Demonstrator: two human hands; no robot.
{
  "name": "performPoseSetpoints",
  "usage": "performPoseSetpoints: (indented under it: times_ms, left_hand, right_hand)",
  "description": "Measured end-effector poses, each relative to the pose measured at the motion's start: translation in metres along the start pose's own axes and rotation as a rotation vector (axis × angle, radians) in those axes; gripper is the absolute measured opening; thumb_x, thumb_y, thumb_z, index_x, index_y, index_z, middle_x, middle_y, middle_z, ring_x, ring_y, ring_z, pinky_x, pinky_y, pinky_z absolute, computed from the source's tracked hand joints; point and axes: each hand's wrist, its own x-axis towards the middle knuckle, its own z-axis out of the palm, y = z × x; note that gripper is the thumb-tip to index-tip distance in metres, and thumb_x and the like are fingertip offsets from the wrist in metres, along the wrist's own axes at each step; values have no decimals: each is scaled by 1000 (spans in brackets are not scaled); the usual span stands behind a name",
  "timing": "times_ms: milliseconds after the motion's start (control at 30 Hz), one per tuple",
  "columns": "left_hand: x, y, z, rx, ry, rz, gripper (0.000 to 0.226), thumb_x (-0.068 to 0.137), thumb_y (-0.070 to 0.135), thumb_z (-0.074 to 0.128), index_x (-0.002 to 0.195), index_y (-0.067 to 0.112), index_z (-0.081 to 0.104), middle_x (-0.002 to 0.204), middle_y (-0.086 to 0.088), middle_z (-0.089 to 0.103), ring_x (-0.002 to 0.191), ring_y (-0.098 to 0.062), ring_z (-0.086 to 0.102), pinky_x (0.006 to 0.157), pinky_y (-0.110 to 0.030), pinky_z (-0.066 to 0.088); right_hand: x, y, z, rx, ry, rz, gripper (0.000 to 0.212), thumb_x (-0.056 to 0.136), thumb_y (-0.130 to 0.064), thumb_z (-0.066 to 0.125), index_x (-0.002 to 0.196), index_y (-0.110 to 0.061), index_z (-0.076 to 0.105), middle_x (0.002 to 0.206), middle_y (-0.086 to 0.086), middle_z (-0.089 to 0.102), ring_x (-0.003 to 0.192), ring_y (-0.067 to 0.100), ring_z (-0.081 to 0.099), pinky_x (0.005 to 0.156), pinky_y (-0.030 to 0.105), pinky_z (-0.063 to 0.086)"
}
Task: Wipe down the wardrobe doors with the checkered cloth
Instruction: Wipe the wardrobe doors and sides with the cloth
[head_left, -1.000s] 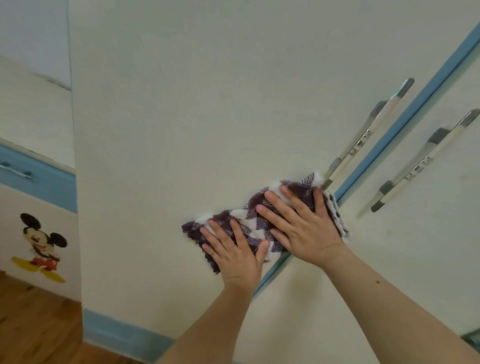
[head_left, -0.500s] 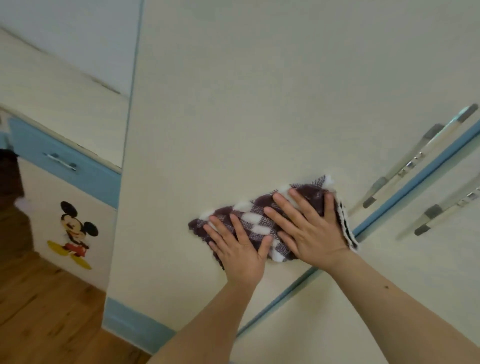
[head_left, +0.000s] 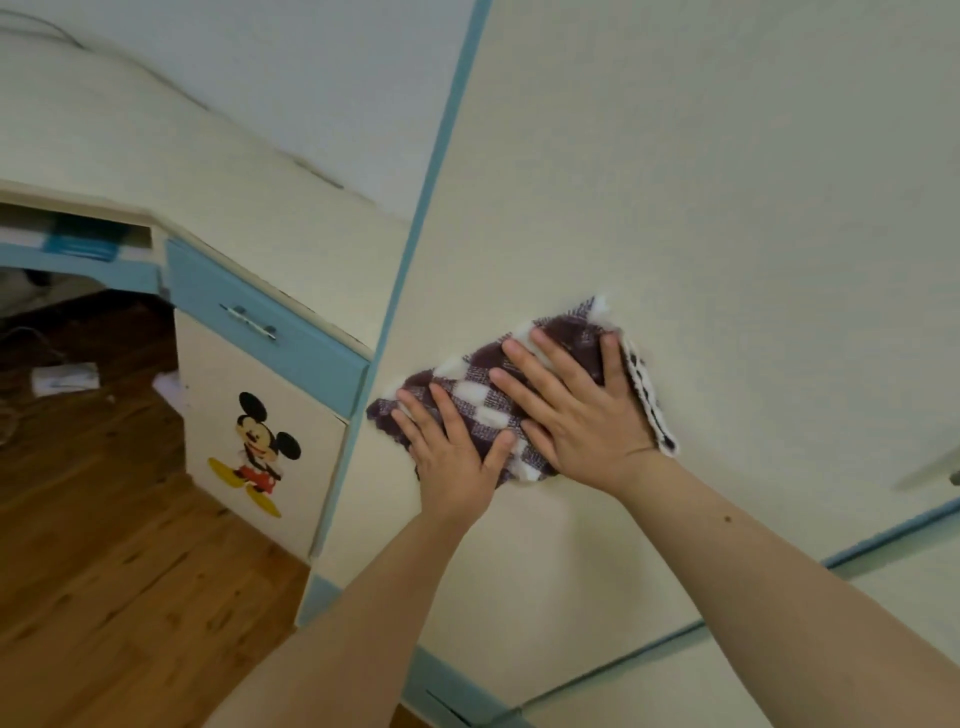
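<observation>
A purple-and-white checkered cloth (head_left: 480, 387) lies flat against the cream wardrobe door (head_left: 701, 182), near the door's blue left edge. My left hand (head_left: 452, 452) presses on the cloth's lower left part with fingers spread. Beside it, my right hand (head_left: 576, 410) presses the cloth's right part, fingers spread as well. Both palms hold the cloth against the door. Much of the cloth's middle is hidden under my hands.
A blue seam (head_left: 883, 535) separates this door from the neighbouring one at lower right. To the left stands a cream desk cabinet with a blue drawer (head_left: 260, 322) and a cartoon mouse sticker (head_left: 257, 452). Wooden floor (head_left: 104, 571) lies below, with a small white box (head_left: 65, 378) on it.
Both hands have slid the cloth leftward across the door, away from the metal handles, up to the door's left edge. The view has turned left, showing more desk and floor.
</observation>
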Motion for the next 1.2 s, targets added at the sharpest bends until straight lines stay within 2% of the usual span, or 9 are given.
performPoseSetpoints:
  times_ms: [100, 233, 367, 467, 667, 867, 1000, 1100, 1200]
  left_hand:
    - [13, -3, -17, -30, -48, -58, 103, 62, 90, 2, 131, 18, -26, 147, -25, -27, 136, -44, -22, 111, -52, -4]
    - [24, -5, -28, -95, -57, -146, 92, 85, 62, 35, 135, 16, -28, 147, -20, -31, 136, -40, -25, 112, -51, -5]
    - [35, -11, -37, -131, -34, -224, 88, 93, 45, 42, 141, 11, -24, 148, -17, -31, 137, -36, -25, 112, -44, -9]
    - [35, -16, -37, -143, -13, -239, 91, 85, 59, 33, 138, 13, -26, 150, -17, -27, 138, -34, -23, 112, -40, -11]
    - [22, -22, -12, -222, 98, -240, 105, 54, 90, -14, 130, 19, -25, 150, -20, -24, 138, -37, -21, 112, -44, -9]
    - [-16, -18, 39, -279, 111, -283, 103, 68, 86, -7, 137, 11, -18, 147, -28, -14, 137, -47, -13, 112, -49, -4]
    - [-47, -16, 71, -268, 85, -292, 83, 72, 85, -1, 135, 34, -21, 143, -23, -18, 136, -50, -10, 110, -52, -2]
    - [-71, -9, 92, -290, 47, -313, 97, 66, 88, -3, 137, 27, -29, 141, -18, -24, 136, -47, -14, 111, -52, -4]
    - [-96, -2, 113, -314, -10, -297, 80, 63, 90, -4, 120, 49, -43, 137, -13, -29, 133, -35, -23, 109, -45, -10]
  right_hand:
    - [32, -5, 1, 33, 3, -24, 53, 89, -35, 37, 140, -20, 41, 147, 4, 37, 136, 26, 25, 108, 60, -5]
    - [65, -11, 4, 31, 4, -68, 54, 86, -34, 38, 138, -20, 45, 145, 5, 41, 135, 27, 25, 108, 58, -6]
    - [93, -21, 8, 46, -14, -109, 53, 86, -32, 35, 134, -18, 50, 143, 7, 44, 134, 28, 30, 108, 58, -6]
    - [100, -30, 12, 44, -38, -121, 53, 86, -31, 34, 134, -18, 51, 144, 8, 43, 134, 29, 31, 109, 57, -7]
    - [92, -33, 17, 64, -49, -165, 54, 86, -31, 30, 135, -17, 49, 144, 8, 42, 134, 29, 34, 110, 55, -6]
    - [42, -38, 23, 73, -67, -238, 52, 87, -30, 32, 135, -16, 48, 143, 6, 43, 134, 27, 30, 111, 54, -8]
    - [-5, -37, 22, 85, -91, -263, 51, 88, -27, 32, 136, -16, 47, 143, 4, 43, 134, 25, 27, 112, 52, -11]
    - [-40, -34, 21, 78, -101, -275, 51, 88, -26, 33, 137, -17, 45, 143, 3, 43, 137, 27, 25, 113, 52, -12]
    - [-78, -31, 22, 77, -103, -269, 51, 90, -26, 32, 139, -17, 39, 146, 1, 39, 143, 28, 3, 112, 52, -14]
